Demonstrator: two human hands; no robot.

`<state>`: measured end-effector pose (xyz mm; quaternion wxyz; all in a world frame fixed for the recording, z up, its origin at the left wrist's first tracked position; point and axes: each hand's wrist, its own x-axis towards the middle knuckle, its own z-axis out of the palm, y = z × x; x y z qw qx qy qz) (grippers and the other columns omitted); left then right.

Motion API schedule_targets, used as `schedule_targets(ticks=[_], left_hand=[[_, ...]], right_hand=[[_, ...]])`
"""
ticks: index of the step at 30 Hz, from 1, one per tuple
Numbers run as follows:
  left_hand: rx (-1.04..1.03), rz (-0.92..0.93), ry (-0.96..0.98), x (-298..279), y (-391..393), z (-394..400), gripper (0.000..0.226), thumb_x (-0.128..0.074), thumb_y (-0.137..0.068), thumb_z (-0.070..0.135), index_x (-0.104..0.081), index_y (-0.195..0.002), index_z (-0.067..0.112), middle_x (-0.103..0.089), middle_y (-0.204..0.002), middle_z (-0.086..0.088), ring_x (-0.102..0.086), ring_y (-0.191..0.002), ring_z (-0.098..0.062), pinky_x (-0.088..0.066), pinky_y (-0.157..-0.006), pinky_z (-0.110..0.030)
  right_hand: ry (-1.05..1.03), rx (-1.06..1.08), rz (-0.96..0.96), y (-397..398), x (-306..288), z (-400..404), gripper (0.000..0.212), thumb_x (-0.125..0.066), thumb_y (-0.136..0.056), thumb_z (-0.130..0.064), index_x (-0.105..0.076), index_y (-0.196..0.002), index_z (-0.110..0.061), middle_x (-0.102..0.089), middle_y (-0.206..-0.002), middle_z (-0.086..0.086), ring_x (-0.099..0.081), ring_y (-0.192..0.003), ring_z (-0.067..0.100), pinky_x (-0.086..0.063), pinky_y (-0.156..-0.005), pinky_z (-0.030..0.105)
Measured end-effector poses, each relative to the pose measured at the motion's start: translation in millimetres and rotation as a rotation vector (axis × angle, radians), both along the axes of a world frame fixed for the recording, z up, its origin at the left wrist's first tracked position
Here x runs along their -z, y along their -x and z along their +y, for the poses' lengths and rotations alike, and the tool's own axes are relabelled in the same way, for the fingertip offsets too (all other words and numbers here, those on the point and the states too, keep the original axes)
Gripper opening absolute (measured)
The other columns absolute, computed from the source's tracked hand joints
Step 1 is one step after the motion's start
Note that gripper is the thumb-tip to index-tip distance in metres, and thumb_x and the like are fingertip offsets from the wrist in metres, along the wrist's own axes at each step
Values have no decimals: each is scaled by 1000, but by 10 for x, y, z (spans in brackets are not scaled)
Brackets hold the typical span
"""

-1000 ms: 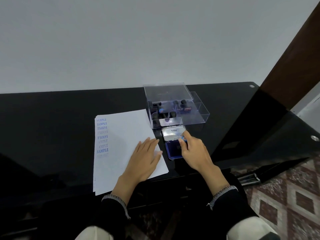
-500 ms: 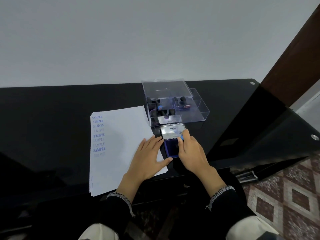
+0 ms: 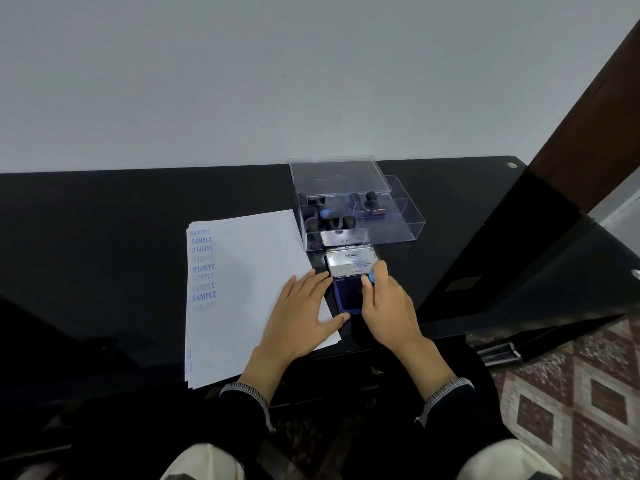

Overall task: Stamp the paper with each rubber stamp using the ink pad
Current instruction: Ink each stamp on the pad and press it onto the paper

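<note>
The right hand point(image 3: 388, 306) pinched a blue-topped rubber stamp point(image 3: 371, 278) on the open ink pad point(image 3: 348, 299); the left hand point(image 3: 301, 310) lay flat, fingers straight, on the paper point(image 3: 242, 289).

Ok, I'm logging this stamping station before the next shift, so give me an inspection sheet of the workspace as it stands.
Surface: glossy black desk, reflective, against a pale wall.
Job's things: white paper stack with a column of blue SAMPLE prints down its left edge; ink pad open, its metal lid hinged back; clear stamp box behind it, dark-handled stamps inside.
Clutter: nothing seen.
Grippers: left hand lies flat on the paper's right part; right hand pinches a blue-topped stamp over the pad.
Cables: nothing seen.
Surroundings: patterned floor at right, brown wooden upright above it.
</note>
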<state>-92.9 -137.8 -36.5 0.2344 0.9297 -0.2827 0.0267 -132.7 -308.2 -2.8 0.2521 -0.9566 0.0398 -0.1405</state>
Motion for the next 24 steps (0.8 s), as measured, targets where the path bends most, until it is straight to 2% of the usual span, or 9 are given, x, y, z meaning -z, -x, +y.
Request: schedule_targets(ticks=[5,9,14,17,20,24], left_hand=[[0,3,-2,-1,3,5,77,-40,-89,70,-27,-151,27,-25,-157,12,-13,-146,-5,3,-121,-28],[-1,2,4,12,-2,1,78,-39,-88,71,-28,-151,27,-26,-157,13,-13,-146,-5,1,-121,-29],[-1,-5,10,25,-3,1,84,-28,-82,76,-29,-150,27,-27,-156,13,-14,-146,-5,-1,-121,-29],[-1,-4,4,23,-4,3,81,-33,-85,75,-29,-150,27,-27,-156,13,-14,-146,-4,0,-121,-30],[-3,3,1,15,-7,8,78,-39,-88,71,-28,-151,27,-26,-157,13,-13,-146,-4,0,-121,-30],[-2,9,4,3,-6,8,77,-40,-88,71,-29,-150,26,-26,-157,12,-14,-146,-5,0,-121,-29]], right_hand=[[62,-37,43,-155,-96,-38,10,-39,-100,-21,-34,-95,-14,-49,-59,1,-47,-51,22,-22,-44,26],[26,-9,-13,-57,-25,-8,12,-39,-100,-21,-31,-91,-18,-51,-64,3,-49,-55,21,-27,-52,28],[9,-5,-40,39,2,3,12,-40,-99,-19,-31,-91,-18,-49,-62,-1,-44,-52,16,-29,-58,29],[36,-29,7,-46,-61,-25,12,-40,-100,-19,-31,-93,-17,-49,-58,-1,-46,-50,21,-28,-59,30],[60,-60,102,-171,-145,-68,10,-39,-100,-21,-32,-95,-16,-50,-61,2,-52,-58,30,-28,-59,32],[118,-67,146,-234,-190,-79,12,-36,-101,-22,-38,-105,-11,-47,-61,-1,-49,-59,28,-26,-62,33]])
